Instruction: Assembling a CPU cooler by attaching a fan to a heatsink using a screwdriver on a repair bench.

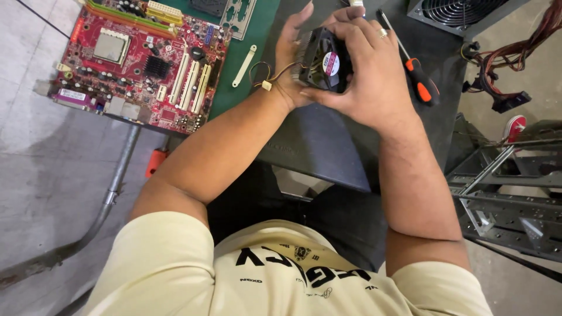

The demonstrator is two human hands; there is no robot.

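Note:
Both hands hold a black cooler fan (323,60) with a finned metal heatsink, above a dark table (328,146). My left hand (288,58) cups its left side, palm against the fins. My right hand (369,70), a ring on one finger, wraps over its top and right side. A thin wire with a small white connector (266,85) trails from the fan toward my left wrist. A red motherboard (140,61) lies on a green mat (246,64) to the left, apart from both hands.
An orange-and-black screwdriver (418,79) lies just right of my right hand. A white slot bracket (244,65) rests on the mat. A grey power supply (462,13) and cable bundle (515,58) sit at top right, a metal case frame (503,199) at right.

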